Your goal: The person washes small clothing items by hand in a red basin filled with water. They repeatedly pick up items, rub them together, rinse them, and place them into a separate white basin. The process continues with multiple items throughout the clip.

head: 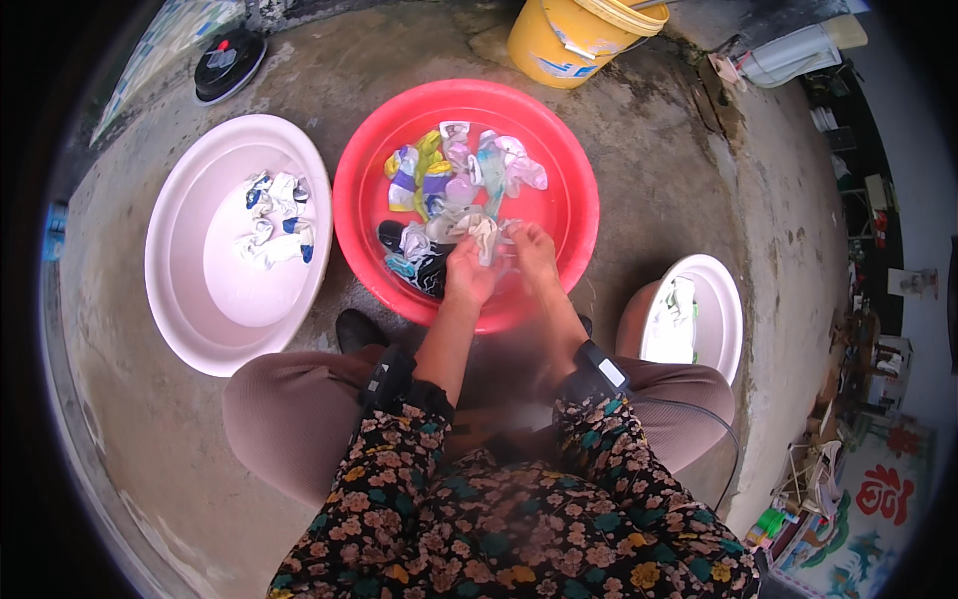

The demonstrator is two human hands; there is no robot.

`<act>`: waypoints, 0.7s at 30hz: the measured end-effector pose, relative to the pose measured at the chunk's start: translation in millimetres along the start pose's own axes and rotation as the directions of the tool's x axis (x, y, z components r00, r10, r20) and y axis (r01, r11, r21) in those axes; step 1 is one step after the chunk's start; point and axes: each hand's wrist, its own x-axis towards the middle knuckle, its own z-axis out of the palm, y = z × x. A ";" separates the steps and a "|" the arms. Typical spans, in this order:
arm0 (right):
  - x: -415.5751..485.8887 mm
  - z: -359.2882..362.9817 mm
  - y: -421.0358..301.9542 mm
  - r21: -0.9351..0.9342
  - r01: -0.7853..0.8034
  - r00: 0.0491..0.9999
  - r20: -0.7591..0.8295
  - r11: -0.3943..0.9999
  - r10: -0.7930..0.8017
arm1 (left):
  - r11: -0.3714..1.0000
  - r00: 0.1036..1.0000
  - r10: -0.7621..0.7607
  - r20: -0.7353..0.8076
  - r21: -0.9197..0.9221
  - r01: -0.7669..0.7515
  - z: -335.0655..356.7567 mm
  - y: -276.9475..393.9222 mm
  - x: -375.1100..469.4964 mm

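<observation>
A red plastic basin [572, 195] stands before me with several wet socks and small cloths in it. Over its near side, my left hand [471, 275] grips a cream-coloured cloth piece [480, 227], likely a sock. My right hand [534, 251] is just beside it, fingers bent near some pale wet material; whether they pinch it is unclear. Yellow, purple and white socks [404, 176] lie towards the far left of the basin, pink-white ones [522, 166] at the far right. Dark patterned socks [428, 269] are bunched left of my left hand.
Left of the red basin stands a pale pink basin [183, 299] holding white-and-blue socks [277, 217]. A smaller white basin [722, 329] with white cloth is by my right knee. A yellow bucket [557, 45] stands behind, and a black lid-like object [232, 64] lies at far left.
</observation>
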 end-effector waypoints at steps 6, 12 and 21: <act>-2.2 -1.6 9.6 -0.160 -0.038 0.999 0.025 0.986 0.043 | 0.998 0.997 0.021 0.068 0.054 -0.025 0.8 -5.3 8.5; -6.6 1.2 13.0 -0.136 -0.017 0.999 -0.035 0.991 0.012 | 0.995 0.998 0.057 -0.034 0.085 -0.054 1.4 -9.4 5.8; 6.5 -3.9 1.6 0.037 0.160 0.987 -0.015 0.986 -0.159 | 0.983 0.998 0.047 -0.040 0.180 -0.040 -8.7 -14.5 0.8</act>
